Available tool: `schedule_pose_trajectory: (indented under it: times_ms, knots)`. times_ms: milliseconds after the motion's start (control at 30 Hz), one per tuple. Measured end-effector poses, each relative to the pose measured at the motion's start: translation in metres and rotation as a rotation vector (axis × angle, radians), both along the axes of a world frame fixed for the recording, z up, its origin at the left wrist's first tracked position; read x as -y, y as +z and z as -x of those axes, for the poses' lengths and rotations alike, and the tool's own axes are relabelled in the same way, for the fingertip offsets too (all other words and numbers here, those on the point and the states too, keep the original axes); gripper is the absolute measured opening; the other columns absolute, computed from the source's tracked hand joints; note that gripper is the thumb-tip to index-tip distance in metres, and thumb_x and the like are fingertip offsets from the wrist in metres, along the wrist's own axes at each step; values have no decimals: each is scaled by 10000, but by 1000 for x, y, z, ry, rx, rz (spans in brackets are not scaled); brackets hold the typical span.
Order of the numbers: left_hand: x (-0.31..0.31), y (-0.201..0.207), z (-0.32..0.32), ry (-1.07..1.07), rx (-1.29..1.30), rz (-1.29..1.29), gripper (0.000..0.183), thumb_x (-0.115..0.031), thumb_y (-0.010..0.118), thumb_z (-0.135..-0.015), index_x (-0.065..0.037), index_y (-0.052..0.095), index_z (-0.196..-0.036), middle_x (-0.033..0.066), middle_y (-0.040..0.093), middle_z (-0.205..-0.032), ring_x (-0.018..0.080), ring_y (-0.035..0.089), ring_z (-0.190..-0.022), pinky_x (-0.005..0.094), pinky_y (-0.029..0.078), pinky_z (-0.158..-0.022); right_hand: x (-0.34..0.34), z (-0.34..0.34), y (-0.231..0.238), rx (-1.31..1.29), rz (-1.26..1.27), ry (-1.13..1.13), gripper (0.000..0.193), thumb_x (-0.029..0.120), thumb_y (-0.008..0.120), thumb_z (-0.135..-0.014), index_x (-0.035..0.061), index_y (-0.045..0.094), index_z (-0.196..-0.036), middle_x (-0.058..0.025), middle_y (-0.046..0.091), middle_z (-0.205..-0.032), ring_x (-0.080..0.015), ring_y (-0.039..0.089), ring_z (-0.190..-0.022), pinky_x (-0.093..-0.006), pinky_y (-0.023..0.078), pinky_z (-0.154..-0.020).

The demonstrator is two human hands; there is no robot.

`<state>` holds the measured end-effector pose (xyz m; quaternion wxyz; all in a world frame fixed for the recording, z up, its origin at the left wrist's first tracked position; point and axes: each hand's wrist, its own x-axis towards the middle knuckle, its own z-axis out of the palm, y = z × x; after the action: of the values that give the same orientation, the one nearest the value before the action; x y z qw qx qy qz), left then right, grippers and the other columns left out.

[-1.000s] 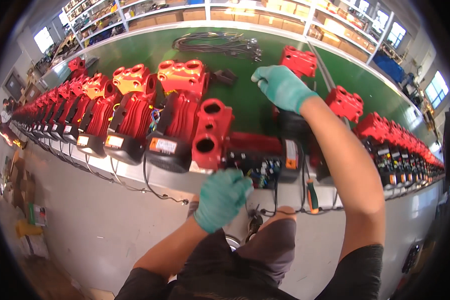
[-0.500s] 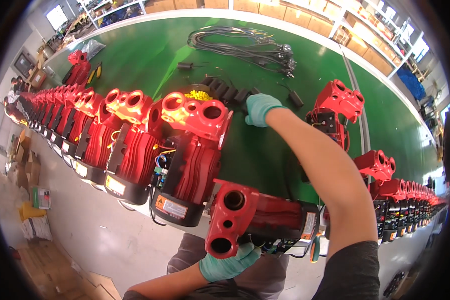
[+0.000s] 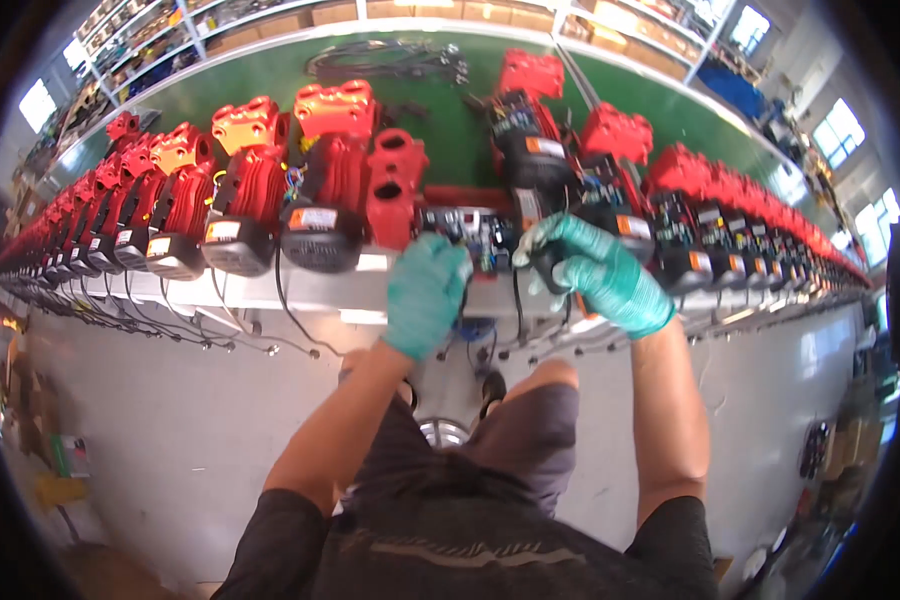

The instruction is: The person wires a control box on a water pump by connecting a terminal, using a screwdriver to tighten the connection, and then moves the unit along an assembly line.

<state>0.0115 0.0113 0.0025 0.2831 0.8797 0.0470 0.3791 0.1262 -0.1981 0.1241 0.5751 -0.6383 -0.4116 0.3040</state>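
Head view: right hand (image 3: 610,278) curls around a black cylinder (image 3: 547,268); left hand (image 3: 425,300) half-curled, grip unclear; red pump (image 3: 392,190) lies sideways, presumably keeping its wiring (image 3: 482,234) reachable.

One gloved left hand (image 3: 427,296) and one gloved right hand (image 3: 600,275), two in all; one dark piece (image 3: 547,267) in the latter's fingers. One crosswise red pump (image 3: 450,218) toward 12 o'clock. Three nearer red pumps (image 3: 246,205) around 10 o'clock, then a left-hand row (image 3: 90,215) toward 9, too packed to count. Two red-and-black pumps (image 3: 530,125) between 1 and 2 o'clock, then a right-hand row (image 3: 770,230) toward 3, likewise uncountable. One cable bundle (image 3: 380,62) between 11 and 12. Two dark shoes (image 3: 492,388) between 5 and 7 o'clock
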Motion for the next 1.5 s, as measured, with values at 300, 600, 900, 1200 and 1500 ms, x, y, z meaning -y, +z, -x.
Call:
schedule_pose_trajectory:
  times_ms: [300, 600, 900, 1200, 1500]
  knots:
    - [5, 16, 4, -95, -209, 374, 194, -201, 541, -1064, -36, 622, -1127, 82, 687, -716, 151, 608, -579, 326, 503, -598, 12, 106, -91, -230, 89, -233, 229, 208, 579, -1030, 42, 646, -1173, 3, 636, -889, -58, 578, -749, -228, 488, -631]
    - [0, 3, 5, -298, -289, 932, 154, -183, 535, -1072, -58, 593, -1143, 49, 682, -804, 115, 639, -694, 251, 479, -609, -39, 97, -135, 143, 102, -139, 283, 213, 604, -1029, 20, 646, -1232, -120, 721, -1028, -193, 665, -892, -326, 531, -832]
    - [-12, 11, 6, -289, -229, 1182, 114, -132, 607, -1032, -51, 635, -1106, -12, 607, -848, 77, 542, -648, 230, 451, -561, -51, 105, -149, -188, 6, -308, 179, 168, 628, -1021, 22, 608, -1123, -18, 604, -870, -120, 574, -770, -307, 510, -735]
    - [1, 15, 0, -154, -248, 990, 156, -142, 588, -1041, -7, 627, -1108, 9, 581, -782, 81, 544, -615, 248, 451, -539, -52, 103, -167, -30, -22, -550, 261, 106, 734, -933, 21, 600, -1141, -43, 615, -905, -113, 575, -829, -298, 504, -769]
    - [-5, 3, -3, -162, -297, 998, 148, -163, 614, -1034, -22, 646, -1066, -3, 581, -773, 60, 509, -621, 252, 430, -548, -45, 107, -142, -564, -142, -372, 200, 149, 679, -1003, 46, 636, -1168, 26, 604, -840, -75, 551, -761, -251, 474, -698]
